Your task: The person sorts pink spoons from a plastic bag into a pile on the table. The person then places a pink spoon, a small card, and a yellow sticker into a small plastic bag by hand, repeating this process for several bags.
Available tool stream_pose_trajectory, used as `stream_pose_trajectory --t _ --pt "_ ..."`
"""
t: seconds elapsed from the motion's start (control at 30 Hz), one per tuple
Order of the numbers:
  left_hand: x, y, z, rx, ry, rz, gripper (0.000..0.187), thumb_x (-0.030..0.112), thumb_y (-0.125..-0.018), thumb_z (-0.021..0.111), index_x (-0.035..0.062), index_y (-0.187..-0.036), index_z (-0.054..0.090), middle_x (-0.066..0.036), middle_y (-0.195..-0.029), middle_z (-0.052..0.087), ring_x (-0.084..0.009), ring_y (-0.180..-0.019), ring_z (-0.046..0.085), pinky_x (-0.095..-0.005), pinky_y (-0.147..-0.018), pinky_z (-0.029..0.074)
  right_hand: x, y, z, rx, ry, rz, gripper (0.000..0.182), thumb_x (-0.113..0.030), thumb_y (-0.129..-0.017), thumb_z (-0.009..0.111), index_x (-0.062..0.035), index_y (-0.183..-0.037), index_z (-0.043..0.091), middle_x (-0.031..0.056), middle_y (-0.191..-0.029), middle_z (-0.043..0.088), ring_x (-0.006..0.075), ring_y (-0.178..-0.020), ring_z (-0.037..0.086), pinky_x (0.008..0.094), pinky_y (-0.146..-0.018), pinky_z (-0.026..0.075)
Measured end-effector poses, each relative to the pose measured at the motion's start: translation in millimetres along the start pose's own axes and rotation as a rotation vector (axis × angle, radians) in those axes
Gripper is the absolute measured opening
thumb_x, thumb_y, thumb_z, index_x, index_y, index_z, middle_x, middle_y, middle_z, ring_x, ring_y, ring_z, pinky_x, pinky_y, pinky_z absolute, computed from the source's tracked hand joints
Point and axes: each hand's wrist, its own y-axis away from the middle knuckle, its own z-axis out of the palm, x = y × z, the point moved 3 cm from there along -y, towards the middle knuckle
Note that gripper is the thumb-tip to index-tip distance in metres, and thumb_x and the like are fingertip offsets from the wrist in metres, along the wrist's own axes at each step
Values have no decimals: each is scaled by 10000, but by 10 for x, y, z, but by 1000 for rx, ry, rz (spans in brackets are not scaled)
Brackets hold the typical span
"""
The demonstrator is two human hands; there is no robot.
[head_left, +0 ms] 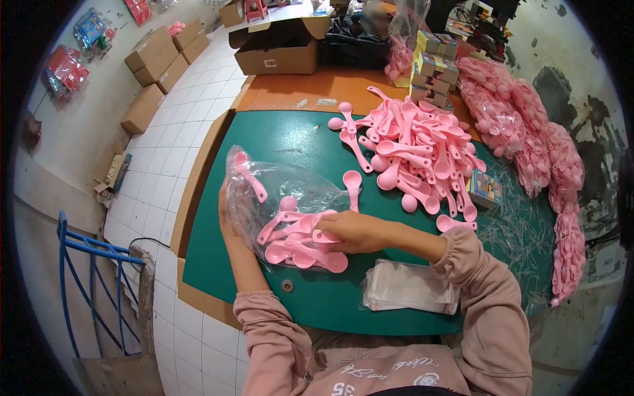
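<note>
A clear plastic bag [277, 188] lies on the green table top, its left side raised against my left hand [226, 210]. The film and the angle hide the fingers of that hand. Inside the bag rests a pink measuring spoon [249, 177], near its upper left. More pink spoons [300, 247] lie bunched at the bag's lower part. My right hand [356, 232] is closed at the right end of this bunch, with a pink spoon in its fingers. Just above that hand, a single pink spoon [352, 186] stands out by the bag's right edge.
A large heap of pink spoons [422, 145] covers the table's far right. Flat clear bags [409, 288] lie near the front edge, and a small metal ring [287, 286] left of them. Small printed boxes [485, 189] and bagged spoons [522, 125] line the right side; a carton [277, 56] stands behind.
</note>
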Motion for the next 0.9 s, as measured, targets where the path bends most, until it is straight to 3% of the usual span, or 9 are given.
stream_pose_trajectory --t 0.17,0.3,0.37,0.4,0.53,0.63,0.73,0.83,0.9 --pt "112 68 142 25 -24 19 222 225 -894 486 36 -986 558 -40 -786 571 -120 -633 555 -268 -529 484 94 216 -344 -137 -115 62 273 -184 -765 640 -53 -992 563 118 -709 561 275 -689 565 351 -626 424" --pt "49 17 101 102 150 -78 229 236 -883 513 38 -984 566 -39 -789 578 -118 -647 563 -261 -534 484 202 338 -500 -129 29 219 281 -207 -762 643 -39 -976 573 115 -824 581 277 -720 569 352 -642 429" --pt "46 20 117 96 143 -71 230 239 -880 520 39 -981 569 -37 -787 580 -117 -643 563 -257 -534 484 128 325 -362 102 180 7 346 -225 -757 649 -10 -1010 550 126 -928 556 302 -755 572 368 -668 442" --pt "48 20 120 107 123 -88 230 242 -879 521 40 -977 571 -35 -781 579 -116 -633 558 -255 -526 478 117 300 -237 147 202 13 332 -247 -723 657 5 -886 515 144 -928 541 349 -717 565 419 -622 459" --pt "151 141 183 34 -101 63 230 247 -880 518 43 -969 576 -29 -767 575 -115 -607 543 -255 -500 454 48 294 -5 129 372 152 145 -119 -745 554 -22 -832 489 146 -844 525 321 -745 581 422 -578 469" --pt "199 275 353 178 50 0 229 248 -879 516 45 -963 578 -26 -764 569 -115 -602 536 -254 -489 437 35 371 -74 48 475 184 140 -110 -742 544 -24 -847 508 133 -848 530 308 -784 581 422 -599 471" --pt "175 217 292 110 15 -12 222 248 -879 513 50 -954 582 -25 -764 565 -111 -609 534 -251 -501 439 2 525 -432 38 572 331 147 -120 -728 553 -28 -834 509 130 -904 534 301 -846 566 403 -624 462" --pt "63 134 124 -7 56 61 215 252 -879 511 57 -936 583 -30 -771 566 -117 -625 536 -257 -516 442 68 792 -945 304 779 362 137 -121 -753 541 -45 -865 569 118 -876 544 264 -827 533 394 -633 445" --pt "41 93 79 4 41 57 214 252 -878 512 58 -932 583 -30 -770 566 -117 -625 536 -257 -517 442 32 803 -1018 528 1331 629 128 -126 -744 554 -34 -833 568 126 -869 545 259 -821 538 404 -643 437"
